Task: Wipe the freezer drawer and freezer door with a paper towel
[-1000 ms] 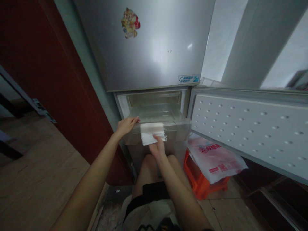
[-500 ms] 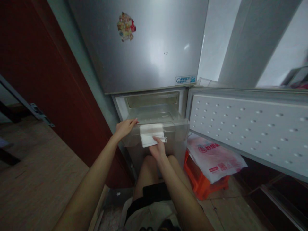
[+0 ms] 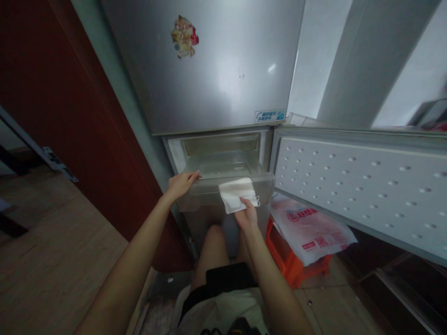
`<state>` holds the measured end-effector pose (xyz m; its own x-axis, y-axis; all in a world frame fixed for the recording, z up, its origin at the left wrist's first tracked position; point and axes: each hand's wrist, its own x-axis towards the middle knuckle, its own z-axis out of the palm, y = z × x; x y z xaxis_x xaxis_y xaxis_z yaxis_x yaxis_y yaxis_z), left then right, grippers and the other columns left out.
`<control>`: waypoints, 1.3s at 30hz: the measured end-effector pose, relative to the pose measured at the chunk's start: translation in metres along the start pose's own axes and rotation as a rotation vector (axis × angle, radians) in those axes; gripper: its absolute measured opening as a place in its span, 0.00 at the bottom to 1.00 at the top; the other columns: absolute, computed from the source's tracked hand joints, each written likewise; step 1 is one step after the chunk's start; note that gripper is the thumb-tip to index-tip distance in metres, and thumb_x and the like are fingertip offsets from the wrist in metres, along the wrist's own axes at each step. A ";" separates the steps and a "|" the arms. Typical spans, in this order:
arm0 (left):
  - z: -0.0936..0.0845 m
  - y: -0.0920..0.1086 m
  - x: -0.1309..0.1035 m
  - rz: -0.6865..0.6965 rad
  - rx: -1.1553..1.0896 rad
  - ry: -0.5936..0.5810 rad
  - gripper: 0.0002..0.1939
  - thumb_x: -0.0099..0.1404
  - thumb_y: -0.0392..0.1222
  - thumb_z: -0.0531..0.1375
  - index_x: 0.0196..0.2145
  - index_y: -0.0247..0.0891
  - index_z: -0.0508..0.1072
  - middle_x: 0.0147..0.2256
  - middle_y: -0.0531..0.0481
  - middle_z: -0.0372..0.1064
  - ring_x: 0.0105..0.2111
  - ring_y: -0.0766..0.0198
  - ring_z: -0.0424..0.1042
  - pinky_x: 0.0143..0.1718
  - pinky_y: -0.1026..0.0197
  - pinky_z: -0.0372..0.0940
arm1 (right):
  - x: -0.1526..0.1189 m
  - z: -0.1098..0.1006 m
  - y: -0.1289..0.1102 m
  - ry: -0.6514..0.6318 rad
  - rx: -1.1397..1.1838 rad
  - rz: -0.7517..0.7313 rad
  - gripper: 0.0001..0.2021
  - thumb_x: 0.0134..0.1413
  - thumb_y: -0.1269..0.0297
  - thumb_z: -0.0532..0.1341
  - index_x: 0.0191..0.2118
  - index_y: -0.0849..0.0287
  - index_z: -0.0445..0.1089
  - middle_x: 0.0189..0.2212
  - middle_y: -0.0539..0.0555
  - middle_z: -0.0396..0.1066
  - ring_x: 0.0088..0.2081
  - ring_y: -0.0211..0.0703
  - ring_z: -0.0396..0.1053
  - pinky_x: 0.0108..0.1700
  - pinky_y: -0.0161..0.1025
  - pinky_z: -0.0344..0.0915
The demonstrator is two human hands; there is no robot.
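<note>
Head view: a person sits before a fridge (image 3: pixel 216 93), both bare arms stretched forward. The left arm angles up from the lower left, and the left hand (image 3: pixel 183 184) bends inward at the wrist, fingers gripping the top edge of a pulled-out clear drawer (image 3: pixel 263 184) near its left end. The right forearm slants up and leftward across the right thigh; the right hand (image 3: pixel 247 215) pinches a folded white cloth (image 3: pixel 235 191) by its lower edge, thumb on top. The cloth is at the drawer's front; whether they touch cannot be told. An open door (image 3: pixel 349 177) extends at right, above a bag (image 3: pixel 310 228) on an orange stool (image 3: pixel 291 267).
</note>
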<state>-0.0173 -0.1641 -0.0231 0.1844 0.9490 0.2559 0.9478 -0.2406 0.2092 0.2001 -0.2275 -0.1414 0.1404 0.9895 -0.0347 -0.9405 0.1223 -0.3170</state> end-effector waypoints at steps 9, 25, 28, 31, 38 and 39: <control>-0.001 0.001 0.000 0.002 -0.012 -0.016 0.32 0.67 0.64 0.38 0.48 0.52 0.75 0.49 0.51 0.75 0.51 0.49 0.71 0.47 0.53 0.63 | 0.005 0.029 0.033 0.074 0.065 -0.006 0.22 0.43 0.82 0.53 0.46 0.61 0.69 0.38 0.49 0.76 0.43 0.36 0.74 0.60 0.44 0.61; -0.001 0.004 -0.002 0.002 0.006 0.000 0.32 0.67 0.64 0.38 0.47 0.52 0.76 0.49 0.51 0.75 0.51 0.49 0.71 0.47 0.54 0.63 | -0.005 0.034 0.065 -0.011 0.032 0.112 0.19 0.44 0.81 0.55 0.44 0.61 0.69 0.37 0.51 0.76 0.44 0.38 0.73 0.60 0.44 0.62; -0.002 0.004 -0.003 0.002 -0.009 -0.006 0.31 0.67 0.64 0.38 0.47 0.52 0.76 0.49 0.52 0.75 0.51 0.48 0.70 0.48 0.52 0.63 | -0.004 0.023 0.039 0.027 0.041 0.078 0.20 0.45 0.81 0.55 0.46 0.61 0.69 0.38 0.51 0.76 0.44 0.38 0.74 0.60 0.43 0.62; -0.003 0.005 -0.004 0.000 -0.003 -0.006 0.32 0.67 0.64 0.38 0.47 0.52 0.76 0.49 0.51 0.75 0.51 0.47 0.71 0.48 0.51 0.63 | -0.001 0.011 0.013 0.056 0.022 0.002 0.20 0.45 0.81 0.55 0.46 0.61 0.68 0.38 0.50 0.76 0.44 0.37 0.74 0.60 0.43 0.61; -0.002 0.005 -0.002 -0.016 0.010 -0.010 0.32 0.67 0.64 0.38 0.48 0.52 0.76 0.49 0.50 0.75 0.51 0.46 0.71 0.47 0.51 0.63 | 0.002 -0.004 0.001 0.026 -0.009 -0.039 0.19 0.44 0.79 0.56 0.44 0.61 0.70 0.39 0.52 0.76 0.45 0.40 0.74 0.59 0.44 0.63; -0.002 0.005 -0.002 -0.014 0.014 -0.008 0.32 0.67 0.64 0.38 0.48 0.52 0.76 0.49 0.50 0.75 0.51 0.45 0.71 0.46 0.50 0.63 | 0.001 -0.002 0.006 0.021 -0.013 -0.036 0.18 0.44 0.80 0.56 0.44 0.61 0.70 0.39 0.51 0.76 0.45 0.40 0.74 0.59 0.44 0.63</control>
<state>-0.0137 -0.1680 -0.0207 0.1735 0.9537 0.2458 0.9537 -0.2249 0.1995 0.1953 -0.2255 -0.1454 0.1804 0.9826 -0.0435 -0.9307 0.1563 -0.3307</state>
